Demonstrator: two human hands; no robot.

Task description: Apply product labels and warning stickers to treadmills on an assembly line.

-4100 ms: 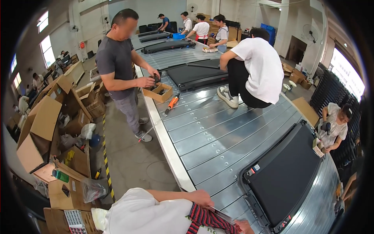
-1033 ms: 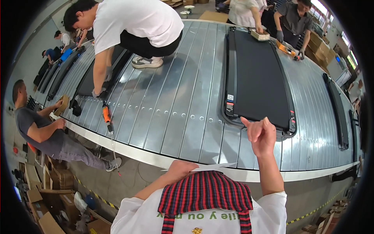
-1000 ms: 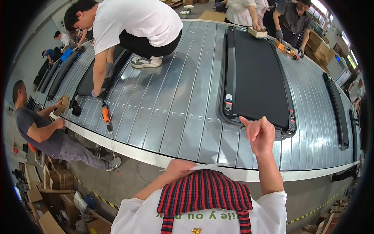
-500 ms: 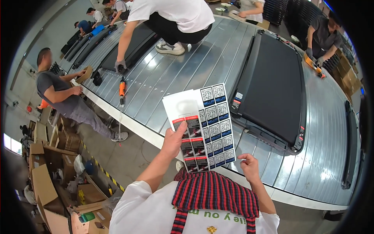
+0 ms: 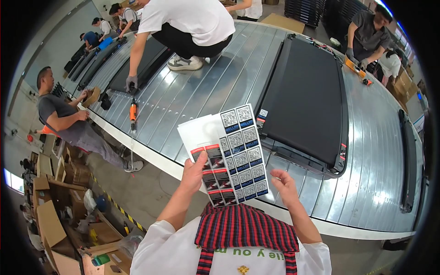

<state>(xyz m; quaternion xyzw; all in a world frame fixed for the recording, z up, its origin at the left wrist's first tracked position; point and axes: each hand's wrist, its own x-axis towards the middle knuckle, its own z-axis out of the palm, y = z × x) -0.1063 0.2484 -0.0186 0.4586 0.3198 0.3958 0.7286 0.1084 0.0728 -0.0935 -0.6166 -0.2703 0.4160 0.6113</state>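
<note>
My left hand [image 5: 192, 176] is closed on sticker sheets, its thumb lying over the front. One sheet [image 5: 214, 174] carries red-and-black warning labels below a blank white part. Beside it, a second sheet [image 5: 245, 158] bears rows of square code stickers with blue bands. My right hand [image 5: 286, 187] hovers just right of the sheets, apart from them, its fingers loosely bent and spread, with nothing visible in them. Beyond the sheets a large black panel unit [image 5: 305, 98] lies on the metal-topped table [image 5: 206, 98]. Small labels [image 5: 261, 117] sit at its left edge.
A person in a white shirt [image 5: 192, 23] squats on the table, a gloved hand above an orange power screwdriver [image 5: 133, 114]. A person [image 5: 64, 110] stands at the left edge; another works with an orange tool [image 5: 355, 68] at far right. Cardboard boxes [image 5: 55, 220] crowd the lower left.
My right hand has risen slightly and its fingers have loosened from a curled pose. The sheets have tilted in my left hand. The whole view has shifted a little.
</note>
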